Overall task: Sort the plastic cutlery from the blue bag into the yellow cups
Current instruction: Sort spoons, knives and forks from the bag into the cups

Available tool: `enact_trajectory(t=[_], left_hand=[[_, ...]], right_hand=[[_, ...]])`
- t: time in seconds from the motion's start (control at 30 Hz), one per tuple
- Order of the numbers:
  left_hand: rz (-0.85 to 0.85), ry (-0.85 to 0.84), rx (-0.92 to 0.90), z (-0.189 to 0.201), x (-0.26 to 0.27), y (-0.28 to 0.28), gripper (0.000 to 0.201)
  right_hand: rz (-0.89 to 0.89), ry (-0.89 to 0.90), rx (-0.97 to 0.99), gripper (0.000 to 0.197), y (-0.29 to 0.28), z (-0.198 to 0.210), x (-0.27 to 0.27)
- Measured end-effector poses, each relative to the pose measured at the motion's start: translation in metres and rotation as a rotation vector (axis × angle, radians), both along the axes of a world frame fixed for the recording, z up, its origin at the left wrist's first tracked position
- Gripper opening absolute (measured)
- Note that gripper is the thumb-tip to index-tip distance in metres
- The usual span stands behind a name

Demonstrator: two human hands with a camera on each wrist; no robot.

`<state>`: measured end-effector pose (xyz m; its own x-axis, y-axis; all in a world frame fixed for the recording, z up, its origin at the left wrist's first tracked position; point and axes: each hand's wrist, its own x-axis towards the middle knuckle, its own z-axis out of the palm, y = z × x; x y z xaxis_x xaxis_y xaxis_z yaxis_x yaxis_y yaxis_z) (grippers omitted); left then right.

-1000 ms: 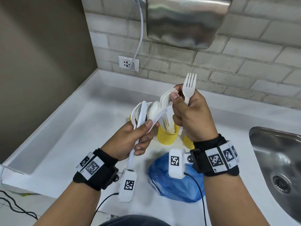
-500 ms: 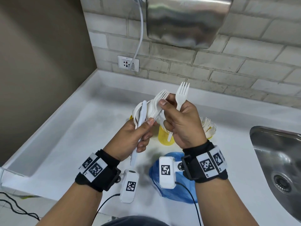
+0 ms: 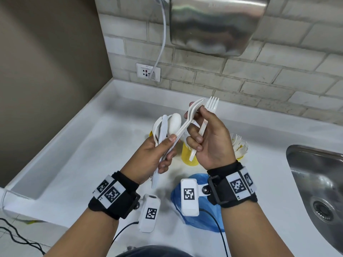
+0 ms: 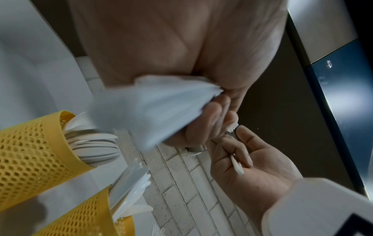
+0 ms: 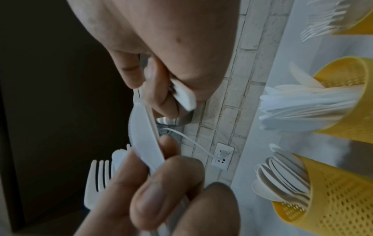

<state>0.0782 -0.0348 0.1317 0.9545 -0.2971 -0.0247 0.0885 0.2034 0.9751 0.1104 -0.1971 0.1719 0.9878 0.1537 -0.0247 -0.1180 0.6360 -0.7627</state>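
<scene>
My left hand [image 3: 167, 148] grips a bundle of white plastic cutlery [image 3: 164, 127] of spoons, a knife and forks, above the counter. My right hand [image 3: 199, 130] holds one fork [image 3: 208, 115] upright against its palm. Its thumb and forefinger pinch the heads of two forks [image 3: 194, 108] whose handles stay in the left hand's bundle. Three yellow mesh cups stand behind the hands: spoons [image 5: 333, 191], knives [image 5: 347, 103], forks [image 5: 355, 24]. In the head view the middle cup [image 3: 189, 156] shows between the hands. The blue bag [image 3: 200, 214] lies crumpled under my right wrist.
A steel sink [image 3: 319, 184] is sunk into the white counter [image 3: 92, 160] at the right. A brick wall with a socket [image 3: 148, 72] and a steel dryer [image 3: 217, 25] rises behind the cups. The counter ends at a raised lip on the left.
My right hand dipped left to the bundle, then drew back right and up with two fork heads pinched. The left hand stayed nearly still.
</scene>
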Motion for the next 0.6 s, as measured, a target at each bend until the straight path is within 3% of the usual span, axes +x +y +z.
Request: enact_trajectory(t=[0.07,0.2,0.3,0.6], left_hand=[[0.011,-0.019,0.032,0.001,0.001,-0.002,0.032],[0.024,-0.062,0.110,0.005,0.000,-0.006,0.029],[0.011,-0.105,0.154,0.008,-0.002,-0.010,0.034],[0.006,-0.124,0.230,0.005,-0.003,-0.009,0.033]], right_hand=[[-0.030,0.008,-0.087,0.038,0.002,0.000,-0.001],[-0.120,-0.061,-0.295,0.025,0.010,0.003,-0.006],[-0.174,-0.081,-0.317,0.016,0.015,0.008,-0.008],[-0.329,-0.103,-0.280,0.029,0.016,0.006,0.000]])
